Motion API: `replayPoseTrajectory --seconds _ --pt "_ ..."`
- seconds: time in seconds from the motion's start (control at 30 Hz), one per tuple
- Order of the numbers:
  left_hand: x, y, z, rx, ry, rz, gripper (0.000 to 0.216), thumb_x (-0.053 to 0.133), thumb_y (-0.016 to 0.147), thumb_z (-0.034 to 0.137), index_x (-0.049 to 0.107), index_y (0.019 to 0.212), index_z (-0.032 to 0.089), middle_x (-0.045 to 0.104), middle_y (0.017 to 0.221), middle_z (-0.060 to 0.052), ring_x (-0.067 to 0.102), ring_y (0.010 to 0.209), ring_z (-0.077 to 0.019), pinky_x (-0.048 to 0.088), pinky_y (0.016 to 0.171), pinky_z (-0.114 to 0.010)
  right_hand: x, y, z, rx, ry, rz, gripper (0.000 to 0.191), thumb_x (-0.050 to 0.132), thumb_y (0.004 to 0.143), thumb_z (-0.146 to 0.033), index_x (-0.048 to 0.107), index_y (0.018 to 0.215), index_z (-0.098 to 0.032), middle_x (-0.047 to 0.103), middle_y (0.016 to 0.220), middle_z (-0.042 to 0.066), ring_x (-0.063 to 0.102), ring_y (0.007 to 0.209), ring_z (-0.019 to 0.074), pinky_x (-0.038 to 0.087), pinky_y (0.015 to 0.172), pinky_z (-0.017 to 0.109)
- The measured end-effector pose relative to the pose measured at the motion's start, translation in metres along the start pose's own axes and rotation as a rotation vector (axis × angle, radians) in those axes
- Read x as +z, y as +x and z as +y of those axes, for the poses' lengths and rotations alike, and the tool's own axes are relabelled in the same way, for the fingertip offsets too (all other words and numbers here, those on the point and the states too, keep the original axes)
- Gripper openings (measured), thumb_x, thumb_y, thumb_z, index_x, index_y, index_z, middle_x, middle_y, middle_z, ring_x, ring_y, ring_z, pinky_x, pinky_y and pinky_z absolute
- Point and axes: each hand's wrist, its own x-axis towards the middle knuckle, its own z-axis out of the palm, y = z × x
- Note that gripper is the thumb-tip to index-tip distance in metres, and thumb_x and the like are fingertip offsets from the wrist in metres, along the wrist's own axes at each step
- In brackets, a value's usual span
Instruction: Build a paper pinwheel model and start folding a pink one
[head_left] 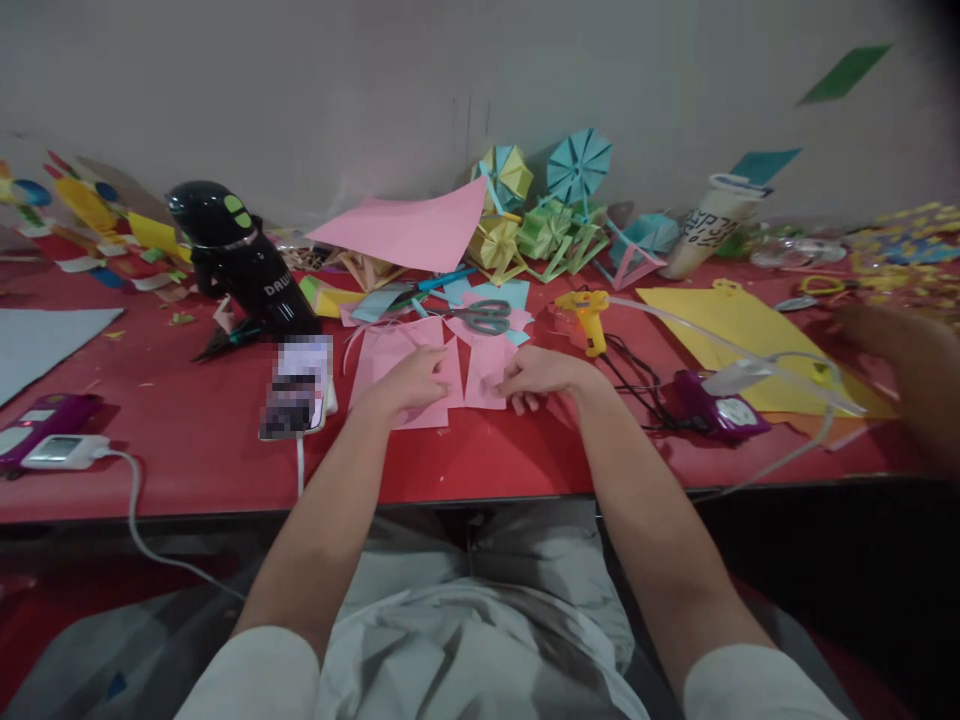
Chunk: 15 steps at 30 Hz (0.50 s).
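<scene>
Two pieces of pink paper lie side by side on the red table, with a narrow gap between them. My left hand has its fingers curled together on the right edge of the left pink sheet. Thumb and fingers of my right hand pinch the right side of the smaller pink piece. Just beyond the papers rest grey-handled scissors on blue and pink scraps. A yellow glue gun lies beyond my right hand, and a phone is left of the pink sheet.
A black bottle leans behind the phone. Folded paper umbrellas and a large pink sheet stand along the wall. To the right are a purple power strip, yellow paper and another person's arm.
</scene>
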Motion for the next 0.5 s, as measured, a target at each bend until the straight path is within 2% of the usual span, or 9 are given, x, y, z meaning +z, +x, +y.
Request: replayPoseTrajectory --seconds 0.13,0.23,0.3,0.43,0.5 --pt "-0.002 -0.002 0.002 -0.036 0.003 -0.026 0.034 0.057 0.070 0.030 0.056 0.101 0.016 0.055 0.102 -0.010 0.056 0.093 -0.0234 0.047 0.084 -0.037 -0.001 0.000 0.001 -0.026 0.032 -0.006 0.042 0.073 0.072 -0.053 0.065 0.063 -0.013 0.073 0.064 0.010 0.054 0.042 0.0069 0.027 0.039 0.020" --pt "-0.001 -0.003 0.000 -0.059 -0.045 -0.059 0.062 0.062 0.069 0.036 0.050 0.125 0.012 0.053 0.118 -0.014 0.056 0.104 -0.0253 0.046 0.091 -0.036 -0.002 0.001 0.003 -0.024 0.013 -0.029 0.040 0.074 0.071 -0.051 0.064 0.061 -0.013 0.072 0.063 0.009 0.055 0.043 0.0071 0.027 0.039 0.020" --pt "-0.001 -0.002 -0.003 -0.072 -0.060 -0.075 0.075 0.064 0.067 0.039 0.045 0.134 0.010 0.051 0.125 -0.016 0.056 0.110 -0.0264 0.045 0.095 -0.036 -0.003 0.001 0.005 -0.011 -0.009 -0.035 0.037 0.074 0.071 -0.046 0.063 0.059 -0.013 0.072 0.062 0.008 0.056 0.044 0.0075 0.027 0.039 0.020" --pt "0.001 -0.003 -0.006 -0.084 -0.071 -0.065 0.078 0.065 0.068 0.040 0.044 0.138 0.013 0.052 0.128 -0.015 0.055 0.112 -0.0271 0.044 0.097 -0.037 -0.007 0.002 0.011 -0.013 -0.012 -0.040 0.032 0.073 0.072 -0.040 0.061 0.058 -0.014 0.070 0.060 0.007 0.056 0.044 0.0080 0.030 0.041 0.020" --pt "0.001 -0.004 -0.006 -0.080 -0.090 -0.051 0.074 0.066 0.069 0.042 0.047 0.136 0.017 0.053 0.126 -0.013 0.057 0.111 -0.0266 0.046 0.094 -0.037 -0.010 0.005 0.016 -0.042 0.038 0.025 0.030 0.073 0.073 -0.038 0.060 0.059 -0.015 0.068 0.057 0.005 0.055 0.044 0.0081 0.035 0.044 0.021"
